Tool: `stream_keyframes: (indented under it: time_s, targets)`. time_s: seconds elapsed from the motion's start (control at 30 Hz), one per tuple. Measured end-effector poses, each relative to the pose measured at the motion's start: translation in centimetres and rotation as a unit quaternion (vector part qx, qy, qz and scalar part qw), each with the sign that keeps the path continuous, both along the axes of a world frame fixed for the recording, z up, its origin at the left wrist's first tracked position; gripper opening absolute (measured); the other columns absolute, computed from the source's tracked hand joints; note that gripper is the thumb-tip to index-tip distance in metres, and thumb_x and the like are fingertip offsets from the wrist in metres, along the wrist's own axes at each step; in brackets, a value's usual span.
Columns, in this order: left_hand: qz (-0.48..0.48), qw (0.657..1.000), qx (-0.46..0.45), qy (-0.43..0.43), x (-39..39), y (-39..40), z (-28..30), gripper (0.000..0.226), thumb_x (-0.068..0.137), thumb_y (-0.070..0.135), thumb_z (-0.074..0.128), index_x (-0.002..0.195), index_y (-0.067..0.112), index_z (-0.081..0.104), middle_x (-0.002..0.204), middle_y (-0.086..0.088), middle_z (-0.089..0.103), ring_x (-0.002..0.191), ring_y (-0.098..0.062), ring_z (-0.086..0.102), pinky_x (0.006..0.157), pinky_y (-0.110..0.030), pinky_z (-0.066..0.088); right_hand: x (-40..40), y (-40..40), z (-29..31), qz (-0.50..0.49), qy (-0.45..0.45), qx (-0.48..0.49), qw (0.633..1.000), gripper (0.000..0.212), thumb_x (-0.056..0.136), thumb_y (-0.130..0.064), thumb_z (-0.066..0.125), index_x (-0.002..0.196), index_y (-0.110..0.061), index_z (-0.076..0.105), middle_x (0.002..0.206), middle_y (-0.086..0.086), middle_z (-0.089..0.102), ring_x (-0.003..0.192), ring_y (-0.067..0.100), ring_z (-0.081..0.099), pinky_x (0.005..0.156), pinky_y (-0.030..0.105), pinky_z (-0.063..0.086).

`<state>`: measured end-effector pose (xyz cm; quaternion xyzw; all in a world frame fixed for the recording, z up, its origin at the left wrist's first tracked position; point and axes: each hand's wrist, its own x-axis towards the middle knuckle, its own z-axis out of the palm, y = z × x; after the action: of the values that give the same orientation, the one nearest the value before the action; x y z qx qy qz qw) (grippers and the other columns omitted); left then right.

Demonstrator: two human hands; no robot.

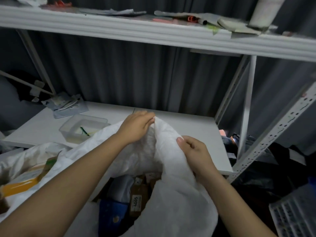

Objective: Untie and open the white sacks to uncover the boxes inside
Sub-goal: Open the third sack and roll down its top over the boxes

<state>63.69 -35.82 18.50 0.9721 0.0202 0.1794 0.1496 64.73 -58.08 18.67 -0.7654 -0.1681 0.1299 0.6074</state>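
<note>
Both hands pinch the white sack (171, 194) at frame centre: left hand (138, 127) grips its upper rim, right hand (196, 151) its lower-right fold; mouth faces up, boxes (136, 200) showing.

The mouth of the crumpled white woven sack (171, 151) gapes between the two forearms, giving a way down to the brown cardboard boxes (136, 199). On the flat white shelf board (188, 127) behind, a clear plastic tub (82, 127) blocks the left; the right part lies bare. A perforated grey metal post (273, 134) closes the right side.
</note>
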Motion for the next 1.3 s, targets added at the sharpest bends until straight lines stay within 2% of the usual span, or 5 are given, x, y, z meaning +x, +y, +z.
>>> stream_keyframes:
  time_s: [0.47,0.73,0.9,1.17,1.3]
  targets:
    - [0.142,0.878,-0.44,0.121,0.2,-0.2,9.4,0.034,0.081,0.025,0.07,0.103,-0.001,0.063,0.096,-0.011,0.07,0.086,-0.021,0.07,0.077,-0.038,0.059,5.3,10.7,8.3,0.077,0.261,0.182,0.945,0.055,0.086,0.014,0.042,0.138,-0.005,0.046,0.132,0.024,0.054,0.114,0.038,0.059,0.095,0.052,0.05]
    - [0.2,0.912,-0.357,0.029,1.8,-2.0,8.0,0.005,0.081,0.009,0.065,0.079,0.008,0.06,0.088,-0.01,0.066,0.089,-0.029,0.068,0.079,-0.042,0.058,1.0,7.2,5.1,0.009,0.043,-0.066,0.997,0.033,0.09,-0.014,0.058,0.123,-0.014,0.063,0.114,0.005,0.067,0.097,0.019,0.064,0.081,0.031,0.053]
    - [0.143,0.867,-0.458,0.132,-0.5,-2.7,10.5,0.041,0.091,0.042,0.058,0.096,0.002,0.064,0.093,-0.013,0.071,0.084,-0.025,0.071,0.074,-0.035,0.059,1.3,7.9,5.8,-0.014,0.28,0.305,0.91,0.033,0.092,-0.009,0.06,0.123,0.002,0.057,0.112,0.017,0.067,0.102,0.03,0.066,0.095,0.042,0.051]
    - [0.176,0.872,-0.452,0.068,-2.6,-3.0,10.1,0.02,0.084,0.005,0.065,0.101,-0.005,0.063,0.089,-0.021,0.07,0.079,-0.03,0.071,0.076,-0.043,0.059,-1.6,7.5,4.1,-0.071,-0.135,-0.029,0.988,0.043,0.092,-0.05,0.049,0.07,-0.017,0.066,0.069,0.002,0.065,0.079,0.022,0.061,0.074,0.041,0.053]
    - [0.125,0.849,-0.507,0.074,-3.0,-4.4,10.6,0.019,0.09,0.009,0.053,0.094,0.001,0.069,0.098,-0.018,0.07,0.085,-0.028,0.07,0.082,-0.038,0.058,-2.1,7.2,3.6,-0.013,-0.113,-0.088,0.99,0.031,0.09,-0.032,0.047,0.108,-0.017,0.066,0.099,0.01,0.067,0.097,0.028,0.063,0.079,0.036,0.052]
